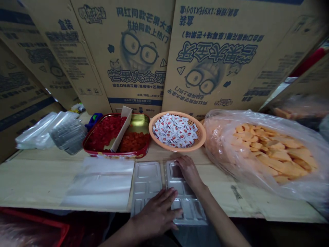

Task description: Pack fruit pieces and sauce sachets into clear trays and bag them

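L hand (159, 210): palm down, fingers loosely spread over adjoining edges of 2 clear trays; grip relaxed, nothing visibly held. R hand (189, 171): fingers bent over far end of right tray (194, 207); can't tell if grip pinches rim. Left tray (147, 172) just beside, both on counter (38, 178). Plastic sheets (102, 181) left of trays. Behind: tin (128, 155) w/ red & orange pcs, basket (177, 148) w/ sm. wht packets (176, 132). Far R: clear bag (218, 144) w/ yellow-orange pcs (282, 151).

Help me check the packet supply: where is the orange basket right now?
In the head view, the orange basket sits on the table just right of the middle, beyond the right hand, between the red tin and the big plastic bag.
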`<state>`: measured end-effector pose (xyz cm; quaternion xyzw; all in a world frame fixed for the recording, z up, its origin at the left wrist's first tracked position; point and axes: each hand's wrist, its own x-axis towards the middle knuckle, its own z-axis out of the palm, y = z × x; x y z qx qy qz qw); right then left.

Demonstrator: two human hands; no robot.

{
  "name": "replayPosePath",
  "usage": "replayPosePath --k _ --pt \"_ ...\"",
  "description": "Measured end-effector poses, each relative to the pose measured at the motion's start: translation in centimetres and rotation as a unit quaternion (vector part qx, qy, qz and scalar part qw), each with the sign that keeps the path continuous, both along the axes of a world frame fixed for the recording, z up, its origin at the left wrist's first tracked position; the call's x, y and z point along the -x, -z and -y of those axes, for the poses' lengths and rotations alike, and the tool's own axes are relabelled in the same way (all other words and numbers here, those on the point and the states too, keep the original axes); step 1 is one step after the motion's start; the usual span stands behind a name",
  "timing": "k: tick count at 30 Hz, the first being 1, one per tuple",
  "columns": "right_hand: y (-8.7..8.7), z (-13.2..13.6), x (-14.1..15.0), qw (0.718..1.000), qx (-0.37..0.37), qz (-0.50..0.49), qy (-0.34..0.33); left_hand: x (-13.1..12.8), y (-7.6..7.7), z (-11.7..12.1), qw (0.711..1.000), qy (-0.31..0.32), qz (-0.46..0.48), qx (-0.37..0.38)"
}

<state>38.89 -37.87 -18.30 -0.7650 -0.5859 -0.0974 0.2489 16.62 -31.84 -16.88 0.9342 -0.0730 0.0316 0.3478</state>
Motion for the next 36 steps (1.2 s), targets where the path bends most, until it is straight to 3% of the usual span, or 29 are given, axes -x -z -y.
replayPosePath --k 7,9,11,13,18,21,22,24,26,28,31,36 --pt "-1.3 0.7 0.2 0.999 -0.049 0.009 0.004 0.4 -0.7 0.1 0.997 -0.001 -0.035 0.071" --pt "-1.9 0.8 0.5 0.998 -0.054 0.015 0.016 0.0 -0.6 0.4 0.986 -0.074 0.001 0.152" --pt "-2.6 0.8 1.0 0.997 -0.067 0.016 0.02 -1.1 -0.3 0.7 0.938 -0.212 0.038 0.27" --pt "-3.5 0.6 1.6 0.995 -0.096 0.01 0.013 -2.6 -0.2 0.9 0.866 -0.313 0.029 0.388" --pt "-7.9 2.3 0.9 0.982 -0.186 0.019 0.016 -5.4 -2.0 1.1 0.731 -0.347 -0.057 0.585" --pt "-11.4 6.1 -2.3 0.961 -0.211 0.038 0.172 -5.2 -4.1 1.1 0.672 -0.338 -0.09 0.652" --pt "-12.3 7.7 -3.7 0.947 -0.19 0.049 0.253 -5.1 -4.7 1.1 0.664 -0.334 -0.095 0.662" --pt "-13.6 10.6 -6.5 0.912 -0.064 0.078 0.398 -5.0 -5.7 1.0 0.659 -0.33 -0.105 0.668" --pt "-14.1 12.8 -8.8 0.877 0.076 0.081 0.467 -5.1 -6.1 1.0 0.66 -0.317 -0.118 0.671" --pt "-14.1 14.1 -10.1 0.863 0.167 0.073 0.471 -5.5 -6.3 0.9 0.662 -0.288 -0.132 0.679" --pt "-13.6 14.4 -10.6 0.862 0.219 0.072 0.451 -5.9 -6.4 0.8 0.667 -0.242 -0.143 0.69" --pt "-13.5 13.2 -9.3 0.879 0.19 0.085 0.429 -5.7 -6.4 0.3 0.672 -0.214 -0.152 0.693"
